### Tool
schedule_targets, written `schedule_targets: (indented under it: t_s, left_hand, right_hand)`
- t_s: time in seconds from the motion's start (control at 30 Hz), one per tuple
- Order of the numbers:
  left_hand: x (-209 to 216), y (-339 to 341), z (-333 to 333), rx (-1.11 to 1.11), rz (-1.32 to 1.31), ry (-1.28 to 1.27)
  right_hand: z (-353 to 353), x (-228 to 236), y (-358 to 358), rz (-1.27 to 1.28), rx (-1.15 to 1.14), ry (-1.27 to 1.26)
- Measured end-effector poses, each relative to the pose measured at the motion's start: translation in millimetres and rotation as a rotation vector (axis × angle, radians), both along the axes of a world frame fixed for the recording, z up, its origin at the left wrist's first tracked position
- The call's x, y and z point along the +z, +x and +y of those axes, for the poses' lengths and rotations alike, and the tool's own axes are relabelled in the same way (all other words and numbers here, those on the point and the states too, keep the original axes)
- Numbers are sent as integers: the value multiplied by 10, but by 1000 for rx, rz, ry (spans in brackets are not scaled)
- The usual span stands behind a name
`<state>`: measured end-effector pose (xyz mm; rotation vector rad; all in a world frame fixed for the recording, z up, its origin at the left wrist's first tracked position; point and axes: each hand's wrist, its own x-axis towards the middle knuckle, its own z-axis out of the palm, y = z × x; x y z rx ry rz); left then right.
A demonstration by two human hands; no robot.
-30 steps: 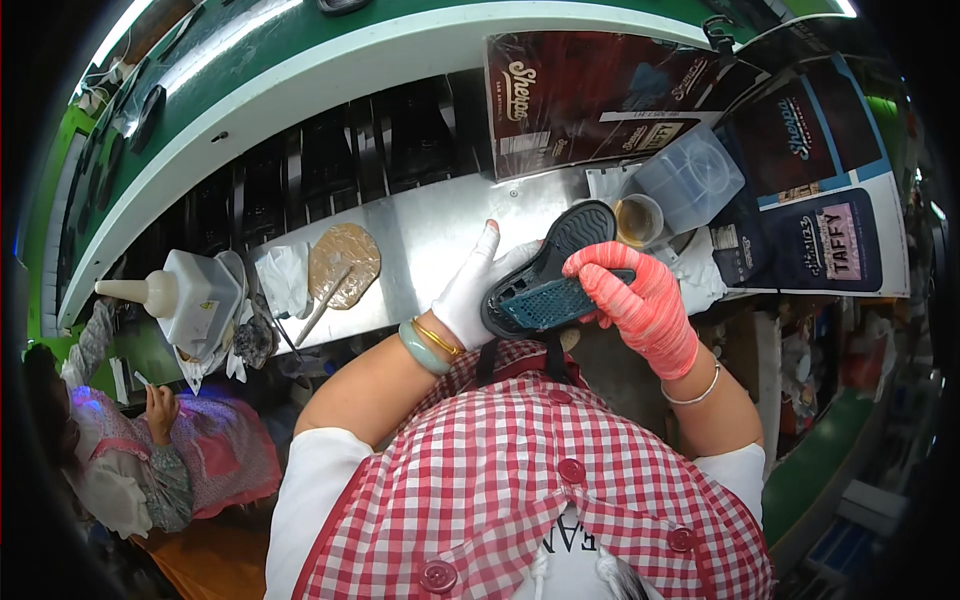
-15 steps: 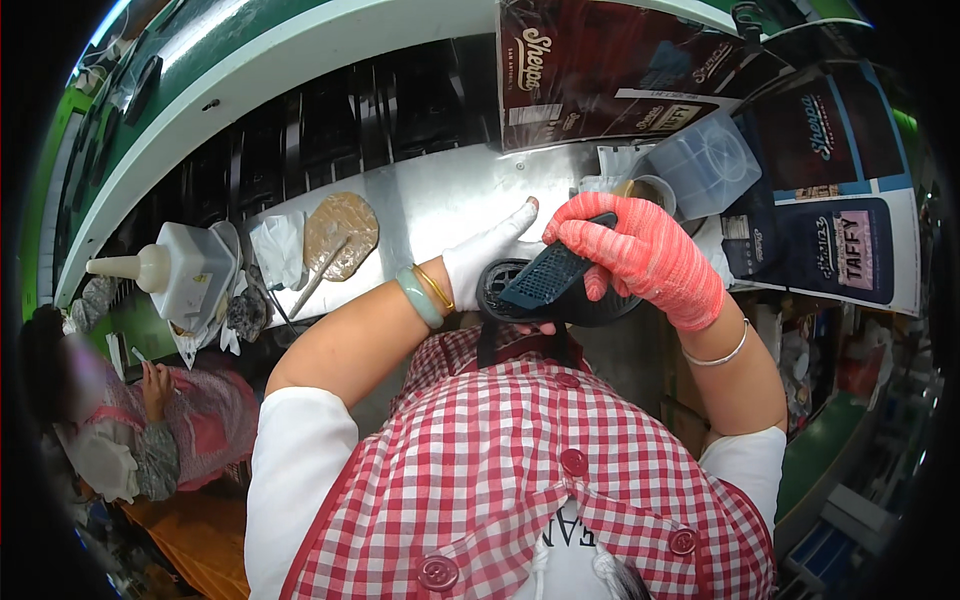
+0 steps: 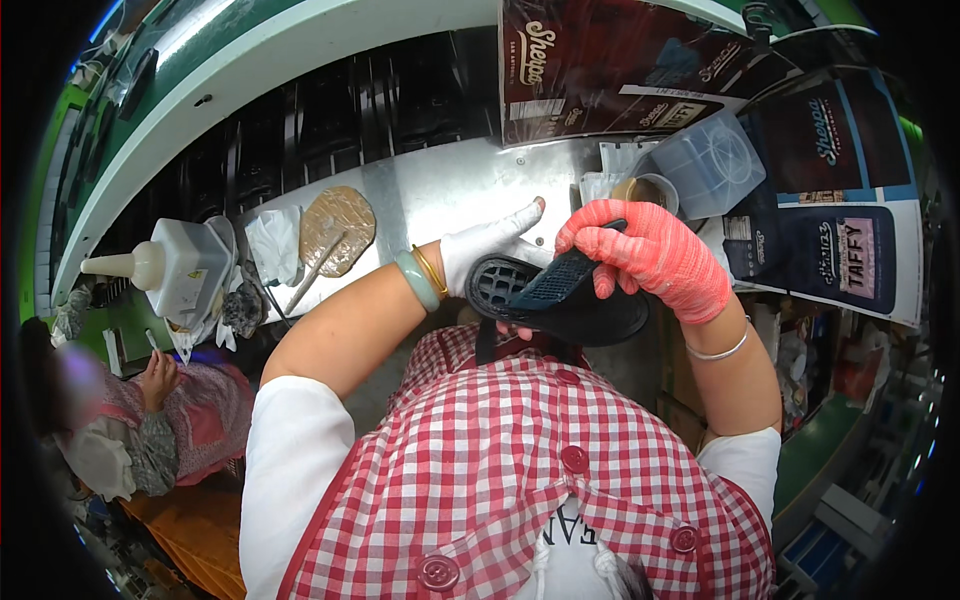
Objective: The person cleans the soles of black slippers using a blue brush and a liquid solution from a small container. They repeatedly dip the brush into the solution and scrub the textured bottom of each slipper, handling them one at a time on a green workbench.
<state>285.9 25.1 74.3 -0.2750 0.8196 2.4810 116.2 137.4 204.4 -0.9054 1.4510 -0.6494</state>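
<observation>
While both hands hold a black shoe sole [image 3: 560,300] close to the chest, just short of the metal table [image 3: 450,190], the work looks like a check or fit of the part. The right hand [image 3: 650,255], in a red glove, is curled shut over the sole's top end. The left hand [image 3: 490,245], in a white glove, steadies the sole from behind with fingers stretched, only partly closed. Beyond the sole stand a small cup [image 3: 650,188] and a clear tub [image 3: 715,160]. Any next move likely needs a firm two-handed grip.
</observation>
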Motion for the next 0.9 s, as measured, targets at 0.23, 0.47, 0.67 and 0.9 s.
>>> schedule_targets:
  t_s: [0.23,0.47,0.67,0.9]
  left_hand:
    - [-80,11,-74,-1,-45,20]
    - [-225,301,-241,406,-65,-86]
    - [-598,749,-209,856,74,-21]
    - [-774,887,310,803,-431,247]
  right_hand:
    - [253,-227,-228,24,-72,3]
    - [661,-483,-599,-31,-575,-343]
    - [822,-850,-937,296,-1027,-395]
    - [740,-1406,-1107,321,-1026,-275]
